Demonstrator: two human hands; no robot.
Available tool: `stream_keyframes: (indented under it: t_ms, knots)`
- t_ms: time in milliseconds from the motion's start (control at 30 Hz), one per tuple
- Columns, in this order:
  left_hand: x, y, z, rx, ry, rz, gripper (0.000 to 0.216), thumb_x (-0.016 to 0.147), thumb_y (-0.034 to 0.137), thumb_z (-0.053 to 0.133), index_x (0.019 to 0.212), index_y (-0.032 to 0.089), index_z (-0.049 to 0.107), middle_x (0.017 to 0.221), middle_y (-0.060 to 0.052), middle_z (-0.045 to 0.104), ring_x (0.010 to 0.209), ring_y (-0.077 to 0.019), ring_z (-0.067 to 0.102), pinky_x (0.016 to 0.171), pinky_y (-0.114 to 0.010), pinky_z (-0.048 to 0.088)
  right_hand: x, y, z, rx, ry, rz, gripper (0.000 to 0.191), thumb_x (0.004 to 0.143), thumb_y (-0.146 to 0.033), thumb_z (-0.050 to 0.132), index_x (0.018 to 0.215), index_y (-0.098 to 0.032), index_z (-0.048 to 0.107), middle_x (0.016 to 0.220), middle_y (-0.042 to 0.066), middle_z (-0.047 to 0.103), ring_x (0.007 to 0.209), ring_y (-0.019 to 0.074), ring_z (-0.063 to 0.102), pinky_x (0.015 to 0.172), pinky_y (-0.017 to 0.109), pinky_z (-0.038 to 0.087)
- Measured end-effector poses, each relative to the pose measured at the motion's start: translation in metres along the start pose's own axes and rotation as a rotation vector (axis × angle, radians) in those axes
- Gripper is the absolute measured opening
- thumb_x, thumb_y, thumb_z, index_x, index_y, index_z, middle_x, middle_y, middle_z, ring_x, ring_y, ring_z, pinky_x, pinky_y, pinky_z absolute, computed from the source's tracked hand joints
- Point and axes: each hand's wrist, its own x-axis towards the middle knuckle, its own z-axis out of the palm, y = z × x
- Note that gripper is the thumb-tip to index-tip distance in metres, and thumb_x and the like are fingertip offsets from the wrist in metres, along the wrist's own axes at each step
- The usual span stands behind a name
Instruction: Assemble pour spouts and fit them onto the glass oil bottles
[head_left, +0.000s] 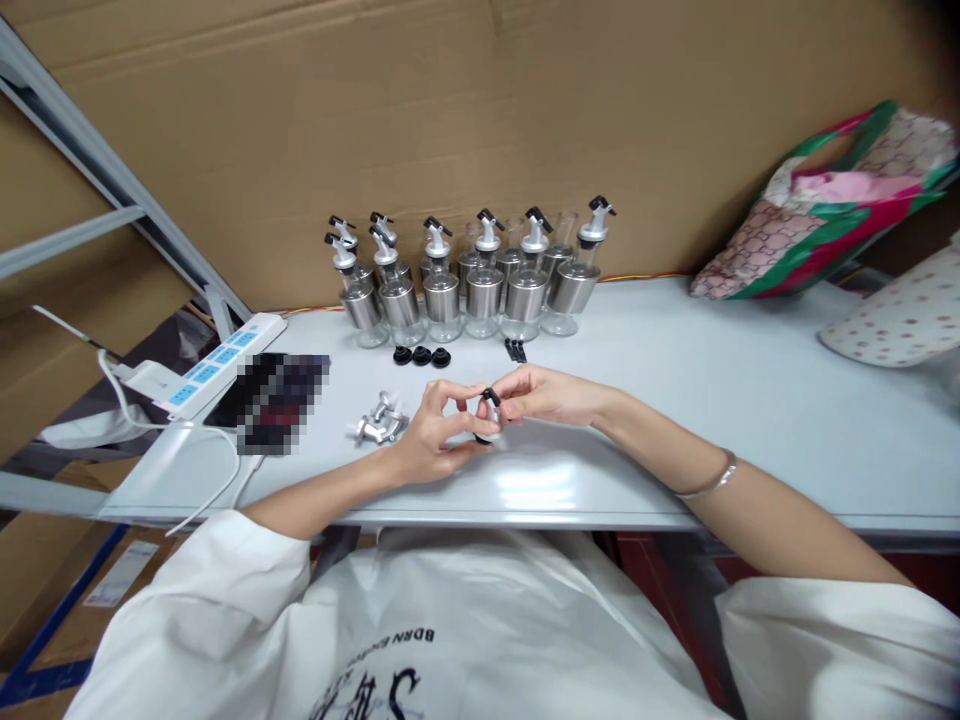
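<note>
Both my hands meet over the middle of the white table (675, 400) around one small silver pourer spout with a black cap (490, 408). My left hand (435, 432) curls round its lower part, fingers closed. My right hand (544, 393) pinches its top with fingertips. Just left of my left hand lie a few loose silver spouts (381, 422). Three black round stoppers (421, 355) and some small black pieces (515, 349) lie beyond my hands. Along the back stand several glass-and-steel dispenser bottles (480, 285) with spouts fitted.
A white power strip (217, 362) with cables and a blurred phone (274, 400) lie at the table's left. A colourful bag (832, 205) and a dotted cushion (900, 320) sit at the right. Cardboard lines the wall behind. A metal shelf frame (90, 170) stands at the left.
</note>
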Motion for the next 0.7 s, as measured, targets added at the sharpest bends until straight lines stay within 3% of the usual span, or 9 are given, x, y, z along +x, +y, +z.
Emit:
stream_keyframes:
  t_ms: [300,700]
  knots:
    - [0.0045,-0.003,0.0003,-0.069,-0.009,-0.057,0.025,0.082,0.031,0.068,0.103,0.022,0.061,0.117,-0.009,0.045,0.104,-0.019,0.053,0.091,-0.041,0.049,-0.001,-0.0057,0.0022,0.047,0.086,0.049,0.032,0.07,-0.04,0.078,0.083,-0.012,0.07,0.068,-0.001,0.064,0.057,0.0083,0.057,0.061,0.025,0.045]
    - [0.0064,-0.0032,0.0017,-0.142,-0.056,-0.157,0.03,0.08,0.035,0.068,0.106,0.022,0.058,0.125,-0.01,0.041,0.097,-0.0172,0.057,0.093,-0.042,0.051,0.0024,-0.006,0.0081,0.069,0.203,0.049,0.032,0.068,-0.041,0.078,0.066,-0.012,0.065,0.058,-0.003,0.059,0.053,0.0065,0.055,0.055,0.022,0.043]
